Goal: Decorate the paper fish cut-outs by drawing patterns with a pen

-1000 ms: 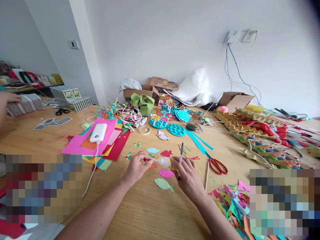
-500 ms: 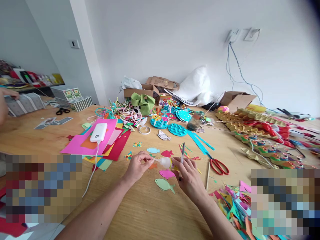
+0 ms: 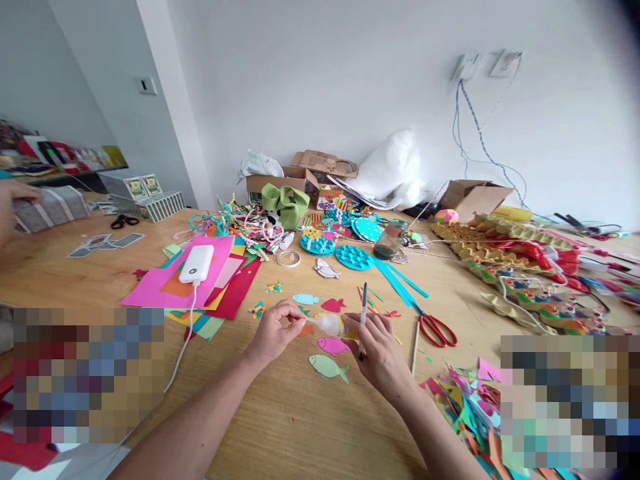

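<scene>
Craft workspace with colourful paper scraps point(image 3: 469, 415)

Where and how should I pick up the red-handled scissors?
Probably by the red handle loops, coming from the near right: the loops point that way, while the blade end points away toward the blue strips. Your right hand is nearer, but holds a bottle and a pen.

Whitish, yellow-labelled bottle point(image 3: 330, 325), roughly horizontal
</scene>
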### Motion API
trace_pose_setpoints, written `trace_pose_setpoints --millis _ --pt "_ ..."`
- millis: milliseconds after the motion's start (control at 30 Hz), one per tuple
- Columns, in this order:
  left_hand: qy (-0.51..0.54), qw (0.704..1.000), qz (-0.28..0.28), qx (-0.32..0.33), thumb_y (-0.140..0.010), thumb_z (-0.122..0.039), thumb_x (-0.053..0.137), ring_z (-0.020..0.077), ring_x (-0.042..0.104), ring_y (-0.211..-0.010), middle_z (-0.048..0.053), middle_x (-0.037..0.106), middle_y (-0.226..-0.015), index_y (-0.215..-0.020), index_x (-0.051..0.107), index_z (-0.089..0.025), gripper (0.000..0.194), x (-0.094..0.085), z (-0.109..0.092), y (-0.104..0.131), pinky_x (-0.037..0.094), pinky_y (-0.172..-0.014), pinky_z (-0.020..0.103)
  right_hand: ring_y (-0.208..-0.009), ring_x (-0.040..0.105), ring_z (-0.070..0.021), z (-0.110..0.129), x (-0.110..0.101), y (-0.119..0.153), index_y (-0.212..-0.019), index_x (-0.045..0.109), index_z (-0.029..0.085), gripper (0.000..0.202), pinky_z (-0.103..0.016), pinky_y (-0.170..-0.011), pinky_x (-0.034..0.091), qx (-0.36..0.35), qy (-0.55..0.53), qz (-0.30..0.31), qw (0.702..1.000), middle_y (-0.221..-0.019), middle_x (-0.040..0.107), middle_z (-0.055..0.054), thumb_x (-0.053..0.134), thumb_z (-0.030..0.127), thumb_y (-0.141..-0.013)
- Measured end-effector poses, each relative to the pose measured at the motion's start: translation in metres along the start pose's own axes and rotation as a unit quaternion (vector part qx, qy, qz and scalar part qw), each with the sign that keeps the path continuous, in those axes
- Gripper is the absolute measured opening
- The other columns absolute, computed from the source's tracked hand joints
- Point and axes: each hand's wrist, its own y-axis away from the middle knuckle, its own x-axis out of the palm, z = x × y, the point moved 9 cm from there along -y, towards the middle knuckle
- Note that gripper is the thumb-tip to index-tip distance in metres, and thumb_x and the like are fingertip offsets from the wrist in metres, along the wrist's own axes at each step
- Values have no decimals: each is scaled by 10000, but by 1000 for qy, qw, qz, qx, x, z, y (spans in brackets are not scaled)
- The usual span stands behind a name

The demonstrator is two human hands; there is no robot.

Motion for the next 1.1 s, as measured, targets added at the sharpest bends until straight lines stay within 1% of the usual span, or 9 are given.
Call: trace_pose_setpoints --millis 367,567,800,1000,1100 --pt "18 1000 7 -22 -763 -199 647 159 581 -749 17 609 -742 -684 644 -172 83 0 6 0 442 -724 261 -1006 550 -266 -3 0 1 -1255 489 205 352 -503 -939 390 -10 -23 9 1000 -1147 638 -117 523 119 -916" --pt "56 996 25 -71 -753 -220 646 150 558 -726 7 600 -715 -673 641 -167 96 3 15 2 425 -706 252 -1034 553 -259 -4 2 2 -1314 469 225 404 -528 -988 361 -8 -20 18 1000 -1166 634 -113 518 126 -926" --pt "113 981 59 -144 -736 -290 678 146 550 -707 16 616 -720 -720 690 -146 145 11 23 3 413 -677 248 -1044 569 -251 -6 2 2 -1236 510 202 328 -531 -1018 345 -2 -14 18 1000 -1149 644 -120 518 116 -920" --pt "137 975 72 -161 -712 -274 626 160 563 -747 33 655 -750 -723 731 -150 163 11 26 3 411 -704 257 -1035 572 -253 -5 2 3 -1263 500 203 360 -537 -1014 347 -8 -6 16 1000 -1157 644 -120 519 114 -915" --pt "136 975 74 -162 -731 -302 652 156 554 -739 29 650 -742 -723 733 -152 171 11 26 4 404 -695 254 -1044 567 -254 -6 3 4 -1268 497 208 362 -540 -1024 338 -7 -3 21 1000 -1167 643 -119 511 115 -918"
